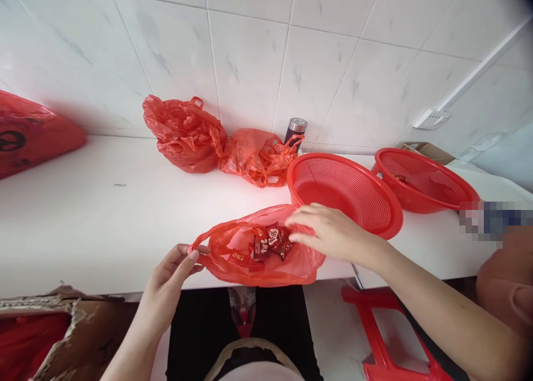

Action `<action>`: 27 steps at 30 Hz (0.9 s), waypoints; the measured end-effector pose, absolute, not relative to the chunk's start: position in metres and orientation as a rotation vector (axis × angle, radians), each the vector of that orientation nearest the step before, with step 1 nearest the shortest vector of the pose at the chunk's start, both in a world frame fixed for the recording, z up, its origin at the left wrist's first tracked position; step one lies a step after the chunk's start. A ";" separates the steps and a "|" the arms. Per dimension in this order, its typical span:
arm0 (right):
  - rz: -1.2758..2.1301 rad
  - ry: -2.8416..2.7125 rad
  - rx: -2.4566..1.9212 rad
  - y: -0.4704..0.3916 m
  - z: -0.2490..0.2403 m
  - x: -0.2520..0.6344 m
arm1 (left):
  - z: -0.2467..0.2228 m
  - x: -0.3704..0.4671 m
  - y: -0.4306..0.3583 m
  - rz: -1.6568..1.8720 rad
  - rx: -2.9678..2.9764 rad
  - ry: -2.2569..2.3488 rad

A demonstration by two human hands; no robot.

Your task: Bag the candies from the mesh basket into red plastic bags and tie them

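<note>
A red plastic bag lies at the table's front edge with its mouth open. Inside rest several small packets in red and dark-red wrappers with pale lettering. My left hand pinches the bag's left handle between thumb and fingers. Over the right side of the opening reaches my right hand, its fingers apart and pointing left, close to the packets. I see nothing in that hand. Just behind it stands a red perforated basket, partly covered by the hand and wrist.
Two crumpled red bags and a dark flask stand by the wall. Another red basket is at right, near another person's arm. A cardboard box and a red stool flank my legs. A red sack lies left.
</note>
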State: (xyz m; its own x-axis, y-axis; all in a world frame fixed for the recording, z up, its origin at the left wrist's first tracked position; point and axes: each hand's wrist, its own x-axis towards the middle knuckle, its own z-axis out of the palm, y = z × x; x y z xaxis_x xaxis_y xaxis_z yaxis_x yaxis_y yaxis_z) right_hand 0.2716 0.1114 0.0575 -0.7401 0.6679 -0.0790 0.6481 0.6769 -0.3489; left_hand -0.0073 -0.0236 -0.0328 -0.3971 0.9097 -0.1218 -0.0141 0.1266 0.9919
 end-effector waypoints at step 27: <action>-0.551 -2.664 -0.680 0.147 0.157 0.301 | 0.130 -0.026 0.046 2.042 1.452 1.201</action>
